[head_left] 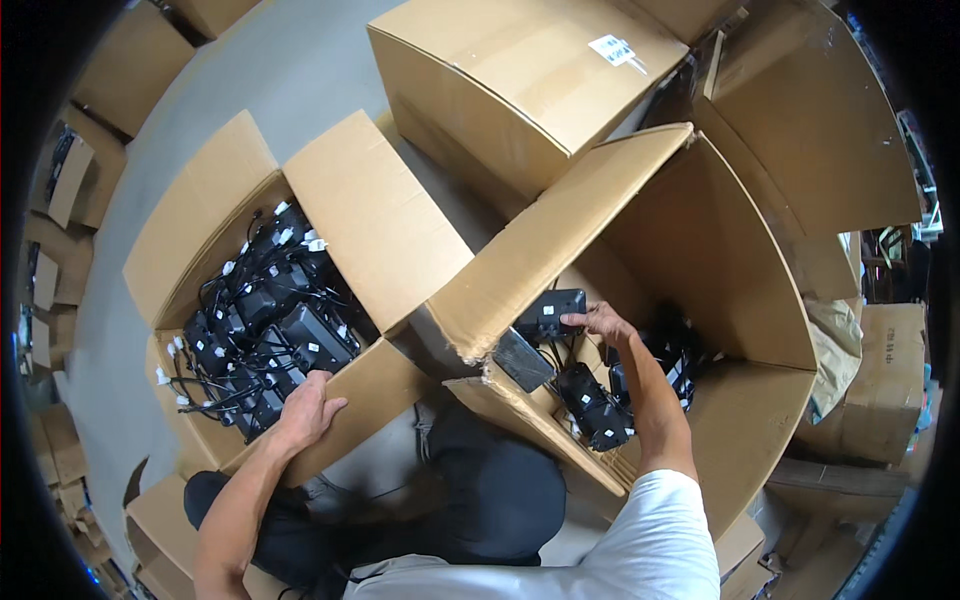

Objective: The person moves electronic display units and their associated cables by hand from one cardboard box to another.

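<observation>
My left hand (306,411) straddles the near edge of an open cardboard carton (372,385), thumb on the flap side and fingers over the inner side. In that carton lies a heap of black plastic units (315,338) with black cables and white connectors. My right hand (603,325) reaches down into a larger open carton (730,260) on the right, its fingers closed on the end of a black rectangular plastic unit (548,312) with a small white label. Below it, several more black units (592,405) lie inside, partly hidden by my forearm.
A closed large carton (520,70) stands beyond the two open ones. Another big carton (815,110) is at the far right, with a smaller box (880,370) below it. More cartons (130,60) line the left side of the grey floor (110,350).
</observation>
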`<action>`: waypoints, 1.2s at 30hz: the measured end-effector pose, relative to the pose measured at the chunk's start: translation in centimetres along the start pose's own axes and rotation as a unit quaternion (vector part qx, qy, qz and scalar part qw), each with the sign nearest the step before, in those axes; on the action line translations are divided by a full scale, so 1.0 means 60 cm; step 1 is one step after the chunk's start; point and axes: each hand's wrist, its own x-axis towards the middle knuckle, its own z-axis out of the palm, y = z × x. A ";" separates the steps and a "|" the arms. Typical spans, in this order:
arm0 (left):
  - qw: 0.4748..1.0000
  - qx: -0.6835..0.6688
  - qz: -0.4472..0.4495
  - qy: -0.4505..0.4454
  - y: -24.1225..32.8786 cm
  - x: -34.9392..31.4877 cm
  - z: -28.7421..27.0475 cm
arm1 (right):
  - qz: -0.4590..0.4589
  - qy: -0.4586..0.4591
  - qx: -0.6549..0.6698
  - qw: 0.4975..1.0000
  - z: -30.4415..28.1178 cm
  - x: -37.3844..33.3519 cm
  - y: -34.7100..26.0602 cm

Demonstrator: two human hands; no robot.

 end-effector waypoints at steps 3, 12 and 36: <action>1.000 -0.007 0.026 0.014 -0.009 0.008 0.021 | -0.048 0.030 0.028 0.998 0.005 -0.040 0.011; 0.999 -0.004 0.048 0.022 -0.033 0.002 0.017 | -0.073 0.099 -0.149 0.981 0.091 -0.132 -0.094; 0.775 -0.577 0.252 0.049 0.354 -0.096 -0.198 | -0.684 0.298 -0.568 0.347 0.246 -0.707 -0.338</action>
